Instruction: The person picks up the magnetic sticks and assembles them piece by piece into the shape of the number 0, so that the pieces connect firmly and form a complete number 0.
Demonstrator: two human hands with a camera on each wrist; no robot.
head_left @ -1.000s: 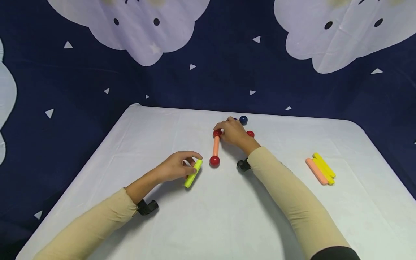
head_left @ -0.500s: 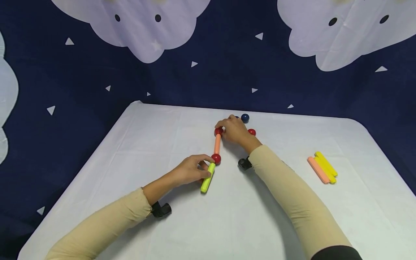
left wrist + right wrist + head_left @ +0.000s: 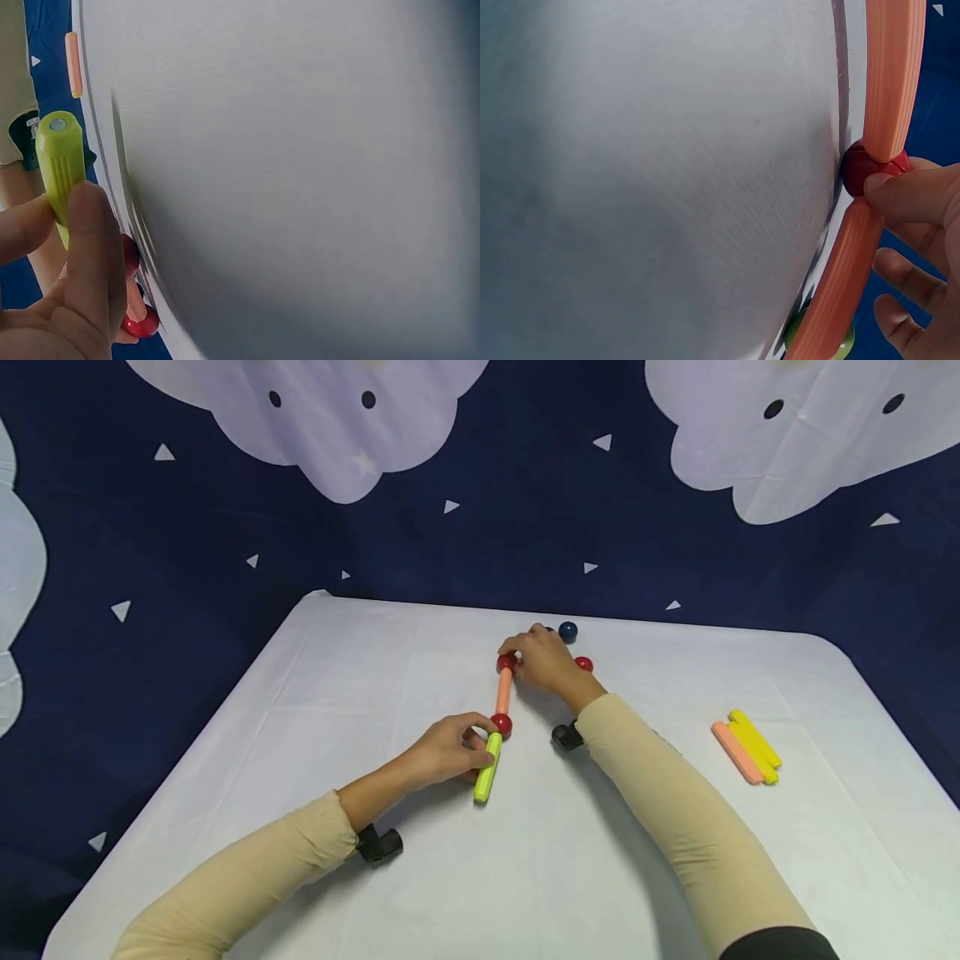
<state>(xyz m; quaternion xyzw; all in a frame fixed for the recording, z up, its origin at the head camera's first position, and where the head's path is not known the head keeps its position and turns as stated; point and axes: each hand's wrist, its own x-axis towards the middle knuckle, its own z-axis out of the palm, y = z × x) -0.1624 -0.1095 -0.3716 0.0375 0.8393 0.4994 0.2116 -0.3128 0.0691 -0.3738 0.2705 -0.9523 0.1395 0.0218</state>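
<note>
An orange stick [image 3: 504, 692] lies on the white table [image 3: 360, 677] between two red balls. My right hand [image 3: 519, 653] pinches the far red ball [image 3: 506, 662]; in the right wrist view, under my thumb [image 3: 911, 196], this ball [image 3: 861, 166] joins two orange sticks [image 3: 892, 75]. My left hand [image 3: 474, 737] pinches a lime-green stick [image 3: 487, 767], whose far end meets the near red ball [image 3: 501, 724]. The left wrist view shows the lime stick [image 3: 60, 165] between thumb and fingers, with a red ball [image 3: 141, 322] beyond.
Another red ball [image 3: 584, 664] and a navy ball [image 3: 567, 630] lie just behind my right hand. Yellow and orange sticks [image 3: 746, 750] lie together at the right of the table. A dark blue cloth with white clouds hangs behind.
My left hand has carried the lime stick rightward from the table's middle until its end meets the near red ball. The right hand has stayed on the far red ball.
</note>
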